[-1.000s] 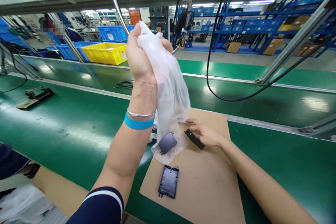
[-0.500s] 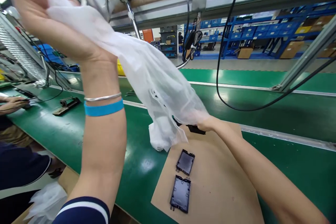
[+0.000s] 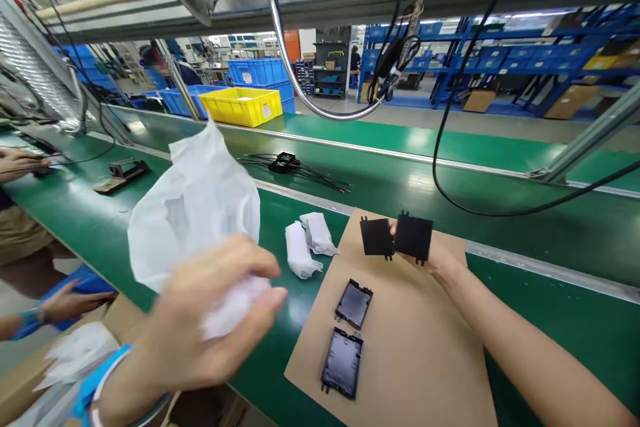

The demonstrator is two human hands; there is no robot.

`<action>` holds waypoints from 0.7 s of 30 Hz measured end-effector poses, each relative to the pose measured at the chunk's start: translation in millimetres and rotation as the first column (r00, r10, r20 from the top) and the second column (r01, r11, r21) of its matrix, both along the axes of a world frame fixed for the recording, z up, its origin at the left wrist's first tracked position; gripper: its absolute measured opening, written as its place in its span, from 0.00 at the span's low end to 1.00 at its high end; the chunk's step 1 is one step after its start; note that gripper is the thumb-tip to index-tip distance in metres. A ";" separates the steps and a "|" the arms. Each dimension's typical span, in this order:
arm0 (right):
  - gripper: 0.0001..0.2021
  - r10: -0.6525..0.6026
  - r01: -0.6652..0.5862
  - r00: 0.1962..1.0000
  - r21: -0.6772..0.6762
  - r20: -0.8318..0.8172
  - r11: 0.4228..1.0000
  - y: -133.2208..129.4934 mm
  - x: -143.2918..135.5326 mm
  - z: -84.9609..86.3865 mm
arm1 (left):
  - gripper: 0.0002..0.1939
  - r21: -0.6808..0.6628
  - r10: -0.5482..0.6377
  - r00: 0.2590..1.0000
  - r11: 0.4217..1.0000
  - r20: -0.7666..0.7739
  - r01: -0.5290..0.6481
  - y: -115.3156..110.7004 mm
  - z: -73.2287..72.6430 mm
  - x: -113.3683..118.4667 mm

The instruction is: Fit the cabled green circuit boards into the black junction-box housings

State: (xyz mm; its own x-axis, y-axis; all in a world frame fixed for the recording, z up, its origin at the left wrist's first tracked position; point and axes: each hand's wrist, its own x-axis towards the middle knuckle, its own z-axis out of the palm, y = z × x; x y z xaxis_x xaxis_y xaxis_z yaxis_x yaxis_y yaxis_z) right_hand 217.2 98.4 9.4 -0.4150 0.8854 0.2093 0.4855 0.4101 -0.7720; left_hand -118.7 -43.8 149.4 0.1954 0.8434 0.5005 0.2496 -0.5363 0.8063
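Left hand (image 3: 210, 327) clenched on a crumpled, translucent white bag (image 3: 195, 213) of thin film, low at left above the glossy green tabletop (image 3: 550, 320). Right hand (image 3: 440, 263) grasping two flat, matte black tabbed plates (image 3: 397, 237), raised over the brown cardboard sheet (image 3: 415, 347). Two shallow black rectangular frames (image 3: 347, 333) lie on the cardboard; two folded white cloths (image 3: 307, 243) just beside it.

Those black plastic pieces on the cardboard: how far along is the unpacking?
Two black trays already lie on the cardboard sheet. The right hand has two more black pieces in its grip, raised above the sheet. The left hand holds the white bag, crumpled. Two small white wraps lie on the green belt.
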 end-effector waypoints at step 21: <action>0.08 0.073 -0.463 0.683 0.353 0.727 0.813 -96.5 -52.8 30.1 | 0.17 0.042 0.112 0.763 0.993 -0.636 -0.110 39.1 -209.3 120.3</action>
